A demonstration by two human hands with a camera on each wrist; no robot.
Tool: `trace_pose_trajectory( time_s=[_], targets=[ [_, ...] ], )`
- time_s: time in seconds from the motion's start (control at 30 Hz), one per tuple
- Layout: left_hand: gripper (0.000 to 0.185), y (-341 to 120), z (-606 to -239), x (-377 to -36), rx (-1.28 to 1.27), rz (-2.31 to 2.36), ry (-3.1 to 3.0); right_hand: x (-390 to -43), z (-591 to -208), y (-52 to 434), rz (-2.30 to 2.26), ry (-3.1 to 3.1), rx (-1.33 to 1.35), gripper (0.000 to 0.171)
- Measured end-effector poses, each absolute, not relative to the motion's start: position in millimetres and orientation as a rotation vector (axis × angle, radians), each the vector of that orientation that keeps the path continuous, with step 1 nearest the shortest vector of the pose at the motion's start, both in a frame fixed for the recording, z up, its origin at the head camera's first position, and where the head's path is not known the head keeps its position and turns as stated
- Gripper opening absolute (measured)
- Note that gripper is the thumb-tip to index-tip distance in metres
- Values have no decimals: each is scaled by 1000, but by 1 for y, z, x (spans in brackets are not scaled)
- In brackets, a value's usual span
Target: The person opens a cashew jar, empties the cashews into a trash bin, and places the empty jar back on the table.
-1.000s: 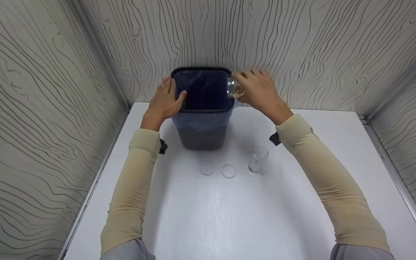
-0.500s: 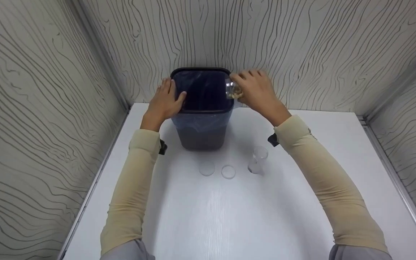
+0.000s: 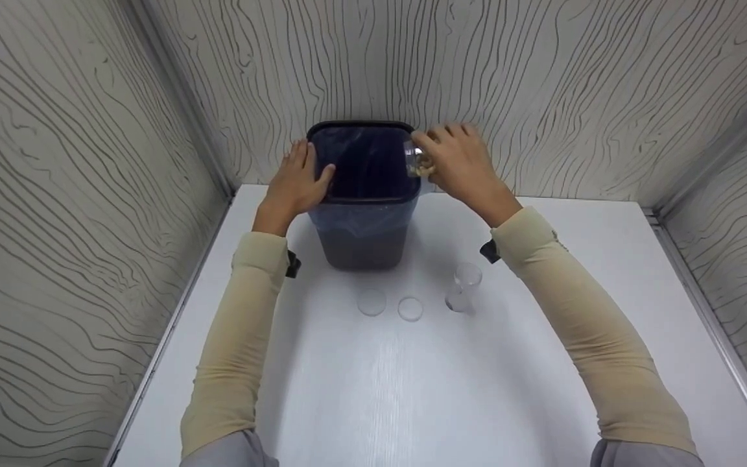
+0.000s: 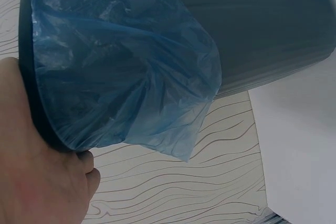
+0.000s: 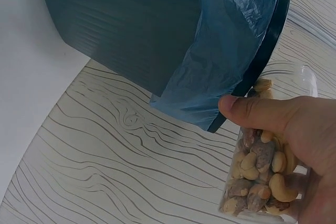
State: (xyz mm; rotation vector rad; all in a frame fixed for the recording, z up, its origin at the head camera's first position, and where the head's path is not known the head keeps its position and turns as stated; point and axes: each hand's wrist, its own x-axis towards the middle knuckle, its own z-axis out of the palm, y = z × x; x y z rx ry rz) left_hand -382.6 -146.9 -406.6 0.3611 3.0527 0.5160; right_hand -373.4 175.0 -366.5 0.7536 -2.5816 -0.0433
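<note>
A dark trash bin (image 3: 367,243) with a blue plastic liner (image 4: 126,72) folded over its rim stands at the back of the white table. My left hand (image 3: 297,181) grips the bin's left rim, thumb on the inner side and fingers outside. At the right rim, my right hand (image 3: 464,162) holds a clear jar (image 5: 273,150) tipped toward the bin's opening. Inside the jar, cashews (image 5: 282,187) and brownish nuts (image 5: 257,199) are visible, several of them near its mouth. The bin's inside is dark, and its contents cannot be made out.
A clear, empty-looking glass container (image 3: 463,287) stands on the table (image 3: 380,395) to the right of the bin. Two clear round discs, a left disc (image 3: 371,302) and a right disc (image 3: 410,309), lie in front of it. Patterned walls (image 3: 542,84) enclose the table.
My right hand and the jar have shifted slightly left, further over the bin's rim. The left hand and the bin stay nearly in place.
</note>
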Motion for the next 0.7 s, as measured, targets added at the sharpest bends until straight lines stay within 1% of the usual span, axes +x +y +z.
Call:
trace_pose_trajectory(
  time_s=[0.33, 0.53, 0.7],
  targets=[
    [80, -147, -407, -382, 373, 547, 3054, -376, -368, 172, -111, -2495, 763, 68],
    [80, -148, -406, -382, 370, 547, 3045, -377, -369, 172, -114, -2480, 763, 69],
    [80, -148, -406, -382, 371, 541, 3052, -377, -369, 171, -113, -2458, 774, 66]
  ],
)
